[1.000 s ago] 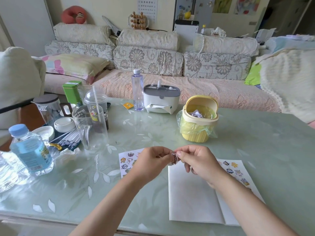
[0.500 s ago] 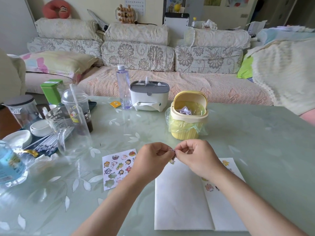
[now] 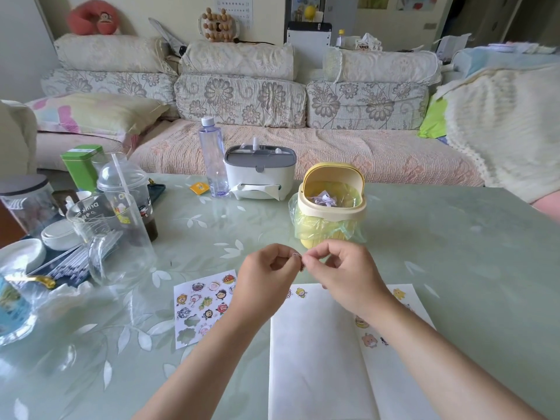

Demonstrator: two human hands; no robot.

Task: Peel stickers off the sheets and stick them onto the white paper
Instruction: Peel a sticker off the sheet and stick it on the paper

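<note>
The green glass bench [image 3: 454, 237] carries everything. On it, at 6 o'clock from the hands, lies the white paper [image 3: 315, 359], opened flat, with a few stickers already stuck along its far edge and right half. The sticker sheet [image 3: 200, 307] lies flat at 8 o'clock from the hands, just beside the paper's left edge, with some shapes peeled out. Both forearms reach in from the near edge and meet above the far end of the paper. The left hand [image 3: 266, 274] and right hand [image 3: 342, 274] face each other knuckles up. Their fingers [image 3: 315, 256] are curled with the tips closed together on one small sticker [image 3: 298, 259], which is held off the bench between the two hands. Compared with half a second ago the pinch and hand pose are unchanged. A second ago the sticker showed more of its face; now it is nearly edge-on.
</note>
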